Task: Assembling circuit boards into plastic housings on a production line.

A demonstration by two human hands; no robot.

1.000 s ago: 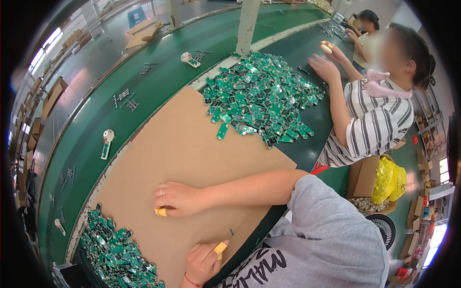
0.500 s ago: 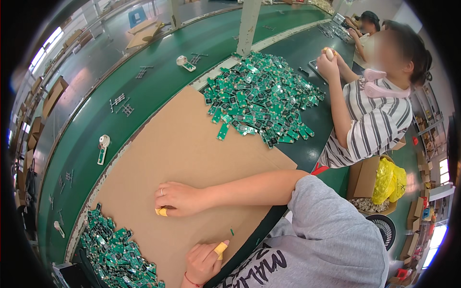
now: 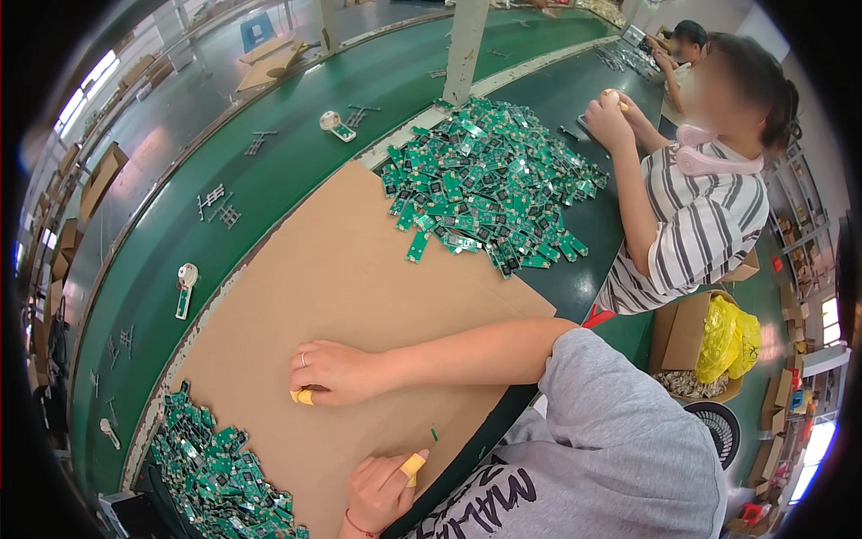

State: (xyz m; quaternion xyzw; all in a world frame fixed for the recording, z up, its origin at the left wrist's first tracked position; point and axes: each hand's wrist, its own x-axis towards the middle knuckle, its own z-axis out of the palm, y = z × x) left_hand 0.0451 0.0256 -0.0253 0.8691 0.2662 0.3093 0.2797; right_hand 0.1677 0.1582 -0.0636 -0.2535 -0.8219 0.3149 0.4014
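The right hand (image 3: 337, 371) lies flat, palm down, on the brown cardboard sheet (image 3: 350, 269), fingers loosely curled and closed on nothing; a ring shows on one finger and yellow tape wraps a fingertip. The left hand (image 3: 382, 490) rests near the sheet's lower edge, loosely curled with a yellow-taped finger stretched out, and it grips nothing that I can see. A tiny green piece (image 3: 435, 435) lies on the cardboard just beyond that taped fingertip, apart from it. The near pile of green circuit boards (image 3: 211, 467) sits to the left of both hands, spilling over the sheet's corner, close to the right hand but not touching. The boards are small, narrow green strips with dark chips. A larger heap of green boards (image 3: 489, 180) lies well apart, beside a co-worker in a striped shirt (image 3: 709, 216).
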